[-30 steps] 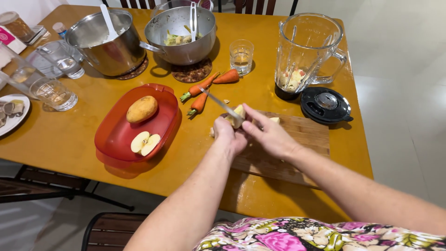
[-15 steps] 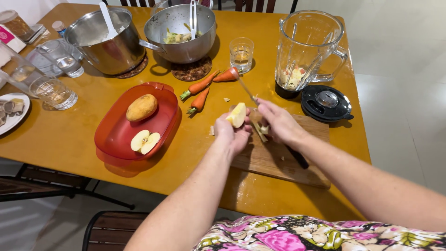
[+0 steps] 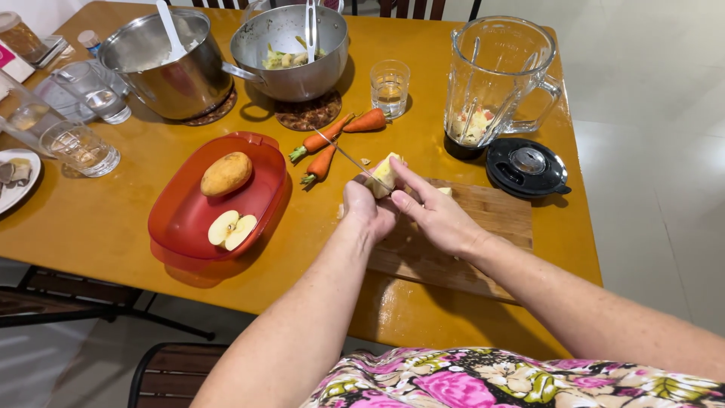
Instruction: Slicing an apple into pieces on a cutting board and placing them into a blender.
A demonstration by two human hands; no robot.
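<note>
My left hand (image 3: 367, 210) grips a pale peeled apple piece (image 3: 385, 172) just above the left end of a wooden cutting board (image 3: 468, 245). Close beside it on the right, my right hand (image 3: 436, 217) holds a thin knife (image 3: 343, 151). Its blade lies against the piece and points up-left toward the carrots (image 3: 323, 140). The handle is hidden inside my fingers. A small pale scrap (image 3: 445, 192) rests on the board behind my right hand.
A red tray (image 3: 181, 227) at left holds a potato (image 3: 226, 174) and two apple halves (image 3: 232, 229). Behind stand two steel pots (image 3: 170, 68) (image 3: 291, 57), a small glass (image 3: 390, 83), a blender jar (image 3: 495, 75) and its black lid (image 3: 526, 166). Glasses (image 3: 79, 147) and a plate (image 3: 9, 181) sit far left.
Half a second ago the knife was lifted away, tip pointing up. Now its blade is back against the apple piece, pointing up-left. My left hand still holds the piece, barely moved.
</note>
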